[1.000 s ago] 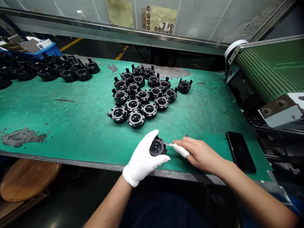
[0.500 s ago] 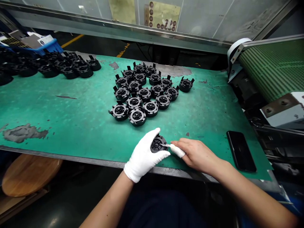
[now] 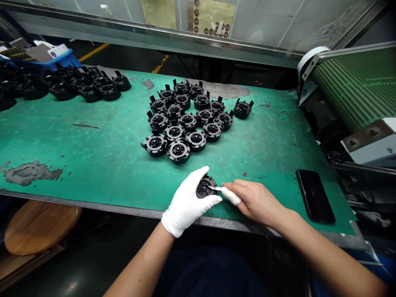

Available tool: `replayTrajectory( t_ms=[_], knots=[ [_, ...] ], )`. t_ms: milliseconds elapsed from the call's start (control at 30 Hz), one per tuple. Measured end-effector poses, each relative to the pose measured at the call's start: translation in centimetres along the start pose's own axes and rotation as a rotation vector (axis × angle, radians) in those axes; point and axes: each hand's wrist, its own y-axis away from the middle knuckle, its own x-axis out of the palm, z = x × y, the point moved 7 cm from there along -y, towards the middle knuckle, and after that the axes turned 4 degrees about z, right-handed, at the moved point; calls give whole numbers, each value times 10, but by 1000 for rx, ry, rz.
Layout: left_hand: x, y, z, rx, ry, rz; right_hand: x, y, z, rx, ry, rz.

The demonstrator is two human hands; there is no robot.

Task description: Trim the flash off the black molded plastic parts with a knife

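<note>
My left hand, in a white glove, is closed round a black round plastic part near the front edge of the green table. Ribs and a raised centre show on the part's upper face. In my bare right hand, with a white wrap on one finger, is a thin metal blade, perhaps a small knife; its handle is hidden. The blade's tip reaches over the part's face, near its centre. Beyond my hands stands a group of several similar black parts, most with upright tabs.
More black parts crowd the table's left end, by a blue bin. A phone lies at the right. A green conveyor belt rises behind it. A wooden stool stands below the front edge at left.
Both hands keep almost the same pose, with the blade still against the part's face. The view has shifted very slightly.
</note>
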Motion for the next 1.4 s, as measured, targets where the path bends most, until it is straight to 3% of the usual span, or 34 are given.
replayTrajectory(
  t_ms=[433,733,1133,1300,1400],
  knots=[
    [0,0,-2,-11,-3,6,0,-2,-1,48,5,52],
    [1,-3,-13,-10,-125,-66,-7,-3,7,147,127,53],
    [4,2,-10,22,-95,-144,0,4,20,365,76,8],
    [4,2,-6,36,-105,-161,-1,8,13,310,-6,-43],
    [-1,-10,-9,88,-106,-48,-10,13,3,212,-141,-145]
  ],
)
